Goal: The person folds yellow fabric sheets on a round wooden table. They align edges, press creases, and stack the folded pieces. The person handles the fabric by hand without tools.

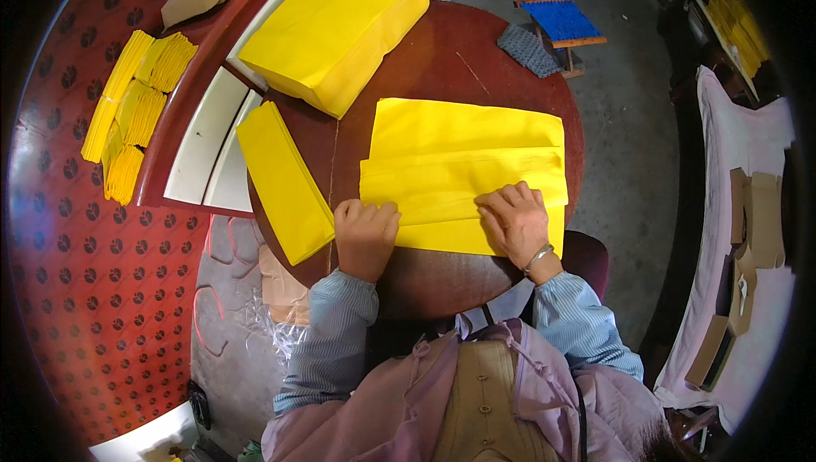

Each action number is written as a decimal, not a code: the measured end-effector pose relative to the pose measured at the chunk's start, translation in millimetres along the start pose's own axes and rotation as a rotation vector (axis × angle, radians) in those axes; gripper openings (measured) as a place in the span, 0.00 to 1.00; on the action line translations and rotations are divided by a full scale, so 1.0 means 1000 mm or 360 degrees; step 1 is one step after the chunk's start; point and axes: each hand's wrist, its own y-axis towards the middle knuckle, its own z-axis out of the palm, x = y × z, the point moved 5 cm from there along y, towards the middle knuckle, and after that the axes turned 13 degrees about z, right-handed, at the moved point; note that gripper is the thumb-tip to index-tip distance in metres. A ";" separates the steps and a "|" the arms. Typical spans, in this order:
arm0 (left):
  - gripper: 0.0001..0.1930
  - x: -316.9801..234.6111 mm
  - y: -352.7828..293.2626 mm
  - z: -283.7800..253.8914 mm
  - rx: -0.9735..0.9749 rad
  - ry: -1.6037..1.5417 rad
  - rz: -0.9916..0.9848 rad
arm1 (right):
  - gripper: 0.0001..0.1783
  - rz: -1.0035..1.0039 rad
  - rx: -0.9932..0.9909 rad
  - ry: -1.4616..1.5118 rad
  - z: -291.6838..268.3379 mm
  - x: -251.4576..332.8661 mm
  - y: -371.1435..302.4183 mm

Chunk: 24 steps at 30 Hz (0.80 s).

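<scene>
In front of me on the round table, yellow paper sheets (pixel 467 130) lie flat, with a folded band (pixel 442 175) running across their middle. My left hand (pixel 365 237) is closed at the left end of that fold, its fingers curled down on the paper edge. Toward the right end, my right hand (pixel 517 222), with a bracelet at the wrist, has its bent fingers gripping the fold's near edge. A narrow folded yellow bundle (pixel 285 181) lies slantwise left of my left hand. Behind it stands a thick stack of yellow paper (pixel 336 28). My fingertips are partly hidden.
The dark red round table (pixel 459 62) carries a thin stick (pixel 473 73). Several yellow bundles (pixel 136 113) rest on a red patterned surface at left. A blue woven stool (pixel 563 20) stands beyond the table; opened cardboard boxes (pixel 748 241) lie on a pale cloth at right.
</scene>
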 end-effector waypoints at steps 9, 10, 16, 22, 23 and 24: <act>0.08 0.006 -0.009 0.008 -0.0067 -0.0151 -0.0289 | 0.06 0.0284 -0.0169 -0.0071 -0.025 -0.043 -0.013; 0.08 0.006 -0.009 0.009 -0.0071 -0.0148 -0.0305 | 0.06 0.0312 -0.0221 -0.0076 -0.029 -0.048 -0.015; 0.13 -0.004 0.006 0.021 -0.0100 -0.0385 -0.0150 | 0.07 0.0479 -0.0220 -0.0234 -0.043 -0.060 -0.014; 0.17 -0.015 0.017 0.035 0.0099 -0.0714 0.0103 | 0.14 -0.0046 0.0017 0.0108 -0.003 0.013 0.005; 0.16 -0.016 0.017 0.036 0.0093 -0.0735 0.0121 | 0.13 -0.0122 0.0102 0.0153 0.005 0.024 0.006; 0.16 -0.016 0.017 0.036 0.0095 -0.0756 0.0135 | 0.10 -0.0154 0.0138 0.0141 0.012 0.031 0.008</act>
